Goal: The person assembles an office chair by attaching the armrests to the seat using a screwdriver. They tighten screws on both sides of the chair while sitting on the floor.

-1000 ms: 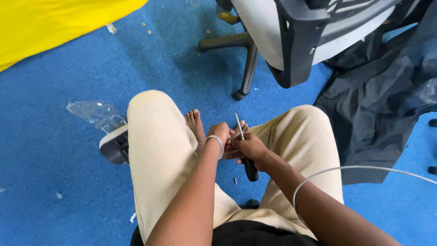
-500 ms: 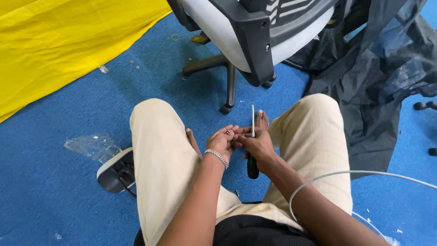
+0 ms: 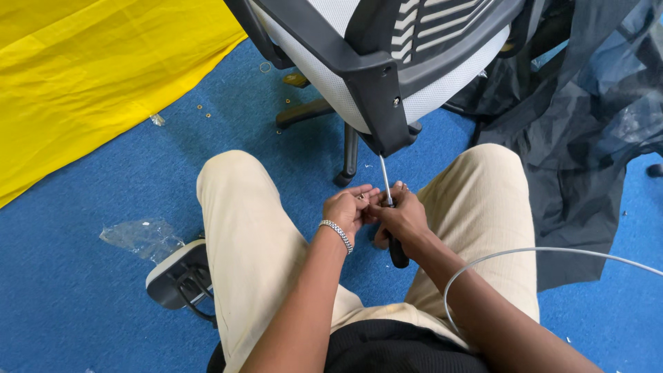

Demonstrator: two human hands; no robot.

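Note:
My right hand [image 3: 404, 217] grips a screwdriver [image 3: 384, 178] with a black handle [image 3: 398, 253], its metal shaft pointing up toward the black bracket [image 3: 376, 103] of an office chair back. My left hand [image 3: 349, 208], with a silver bracelet on the wrist, is pinched on small metal parts right beside the shaft, fingertips touching my right hand. Both hands hover between my knees in beige trousers [image 3: 248, 235], above the blue carpet.
The chair's white mesh back [image 3: 421, 41] and its wheeled base [image 3: 345, 169] stand just ahead. A yellow sheet [image 3: 97, 76] lies at left, dark plastic wrap [image 3: 587, 124] at right. A black-and-white chair armrest [image 3: 176, 280], a clear bag [image 3: 141, 238] and small washers [image 3: 204, 110] lie on the carpet. A white cable [image 3: 525, 252] crosses my right arm.
The view has tilted and drawn closer to the chair, which now fills the top. My hands stay together, and the screwdriver tip now reaches near the chair back's bracket.

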